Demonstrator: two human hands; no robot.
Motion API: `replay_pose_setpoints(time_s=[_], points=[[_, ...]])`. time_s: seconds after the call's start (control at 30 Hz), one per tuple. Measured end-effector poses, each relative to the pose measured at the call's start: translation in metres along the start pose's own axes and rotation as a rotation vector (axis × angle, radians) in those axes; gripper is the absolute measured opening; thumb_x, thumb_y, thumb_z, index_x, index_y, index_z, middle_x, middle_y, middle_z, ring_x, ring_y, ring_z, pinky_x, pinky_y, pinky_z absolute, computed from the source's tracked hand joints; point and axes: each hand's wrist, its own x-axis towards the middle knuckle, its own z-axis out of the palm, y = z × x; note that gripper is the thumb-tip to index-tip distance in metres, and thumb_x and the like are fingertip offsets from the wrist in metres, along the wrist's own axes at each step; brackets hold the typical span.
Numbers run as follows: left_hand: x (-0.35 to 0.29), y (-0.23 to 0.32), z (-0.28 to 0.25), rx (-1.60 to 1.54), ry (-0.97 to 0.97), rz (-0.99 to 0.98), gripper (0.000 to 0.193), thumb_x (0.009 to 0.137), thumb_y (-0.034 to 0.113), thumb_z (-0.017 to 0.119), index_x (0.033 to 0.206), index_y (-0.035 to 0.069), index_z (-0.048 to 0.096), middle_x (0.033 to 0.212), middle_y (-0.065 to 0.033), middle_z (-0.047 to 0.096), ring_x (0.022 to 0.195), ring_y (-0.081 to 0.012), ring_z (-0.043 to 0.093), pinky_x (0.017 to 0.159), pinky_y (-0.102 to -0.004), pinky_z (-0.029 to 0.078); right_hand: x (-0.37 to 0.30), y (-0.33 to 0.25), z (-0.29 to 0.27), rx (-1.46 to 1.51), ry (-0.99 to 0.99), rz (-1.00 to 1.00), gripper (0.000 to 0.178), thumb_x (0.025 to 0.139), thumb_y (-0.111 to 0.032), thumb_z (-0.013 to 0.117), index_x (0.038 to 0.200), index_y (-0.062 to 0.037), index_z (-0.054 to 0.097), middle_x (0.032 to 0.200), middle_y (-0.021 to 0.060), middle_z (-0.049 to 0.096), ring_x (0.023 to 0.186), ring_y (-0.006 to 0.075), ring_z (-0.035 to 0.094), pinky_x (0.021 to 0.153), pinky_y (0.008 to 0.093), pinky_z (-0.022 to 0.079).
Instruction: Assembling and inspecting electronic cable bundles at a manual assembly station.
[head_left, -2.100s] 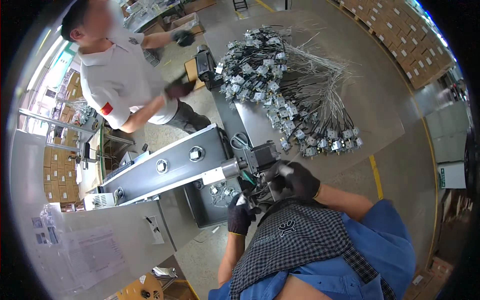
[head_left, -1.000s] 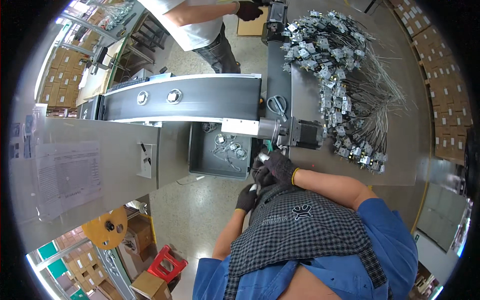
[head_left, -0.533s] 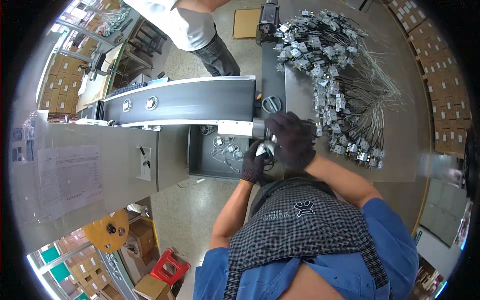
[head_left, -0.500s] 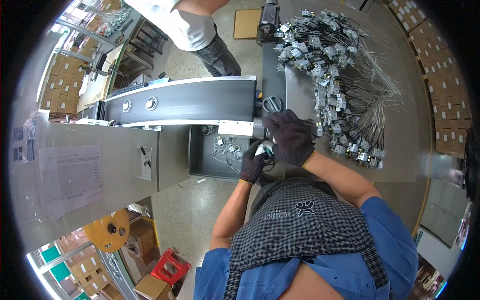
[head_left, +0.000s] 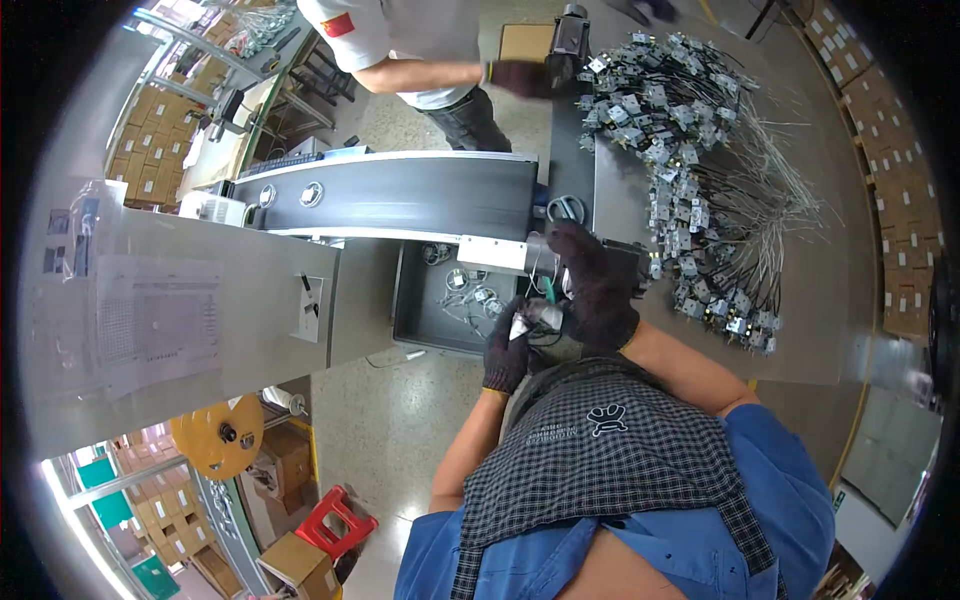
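Both my hands wear dark knitted gloves and are close together in front of my apron. My left hand (head_left: 506, 352) is closed round a small white piece (head_left: 518, 326). My right hand (head_left: 602, 300) is curled beside a greyish-white part (head_left: 546, 314) that lies between the hands; its fingers hide what they grip. A bit of green and thin cable loops show next to that part. Just past the right hand's fingertips lie scissors with grey handles (head_left: 566, 208). Left of the hands, a dark grey tray (head_left: 418, 308) holds several coiled cables with small fittings.
A conveyor belt (head_left: 420, 195) carries two coiled pieces. Many small metal units with wires (head_left: 690, 200) are heaped on the table at right. Across the belt, a co-worker's gloved hand (head_left: 522, 78) reaches toward a dark machine (head_left: 570, 40). A grey panel (head_left: 270, 290) stands at left.
My hands have drawn slightly apart, exposing the white piece and the part between them. The co-worker's arm has come into view, reaching right. The whole view has shifted a little.
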Motion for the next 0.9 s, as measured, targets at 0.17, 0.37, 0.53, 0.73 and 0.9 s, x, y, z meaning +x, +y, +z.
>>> replay_pose_setpoints(time_s=[0.17, 0.37, 0.53, 0.73, 0.9], points=[[0.011, 0.013, 0.011, -0.394, -0.235, -0.239, 0.058, 0.088, 0.008, 0.048, 0.146, 0.011, 0.054, 0.11, -0.0036, 0.066, 0.079, -0.0101, 0.058, 0.07, -0.0245, 0.051, -0.012, 0.052, 0.01, -0.59, -0.123, -0.092, 0.056, 0.08, -0.026, 0.077, 0.129, -0.0062, 0.059, 0.135, 0.0146, 0.057, 0.123, 0.0343, 0.056, 0.099, 0.0471, 0.049], [0.028, 0.009, 0.016, -0.41, -0.135, -0.06, 0.043, 0.106, 0.029, 0.05, 0.141, 0.005, 0.058, 0.116, -0.0047, 0.068, 0.096, -0.0134, 0.063, 0.076, -0.0256, 0.05, 0.043, 0.037, 0.002, -0.2, -0.395, 0.268, 0.034, 0.089, -0.028, 0.068, 0.114, -0.0059, 0.064, 0.111, 0.0138, 0.07, 0.105, 0.04, 0.064, 0.086, 0.0518, 0.051], [0.004, 0.06, 0.013, -0.517, 0.193, 0.042, 0.049, 0.108, 0.037, 0.049, 0.145, 0.005, 0.051, 0.099, 0.0011, 0.062, 0.081, -0.0057, 0.053, 0.07, -0.0217, 0.045, 0.011, 0.017, 0.0, 0.172, 0.119, 0.149, 0.078, 0.099, -0.045, 0.057, 0.157, -0.0019, 0.027, 0.147, 0.0202, 0.05, 0.134, 0.0312, 0.054, 0.11, 0.0425, 0.043], [-0.017, 0.113, -0.015, -0.103, -0.233, 0.424, 0.054, 0.094, 0.019, 0.056, 0.144, -0.001, 0.05, 0.125, -0.0228, 0.066, 0.114, -0.0353, 0.067, 0.094, -0.0393, 0.051, -0.002, 0.009, 0.029, 1.351, 0.084, 0.395, 0.086, 0.097, -0.059, 0.056, 0.158, -0.0069, 0.027, 0.155, 0.0136, 0.041, 0.14, 0.0308, 0.045, 0.112, 0.0464, 0.042], [-0.007, 0.122, -0.024, 0.228, -0.107, 0.326, 0.049, 0.095, 0.029, 0.058, 0.14, 0.009, 0.056, 0.118, -0.022, 0.069, 0.103, -0.0378, 0.07, 0.087, -0.0446, 0.056, 0.003, 0.005, 0.006, 1.501, -0.113, 0.556, 0.071, 0.098, -0.046, 0.061, 0.151, -0.0048, 0.038, 0.141, 0.0117, 0.055, 0.127, 0.0265, 0.058, 0.099, 0.0402, 0.054]])
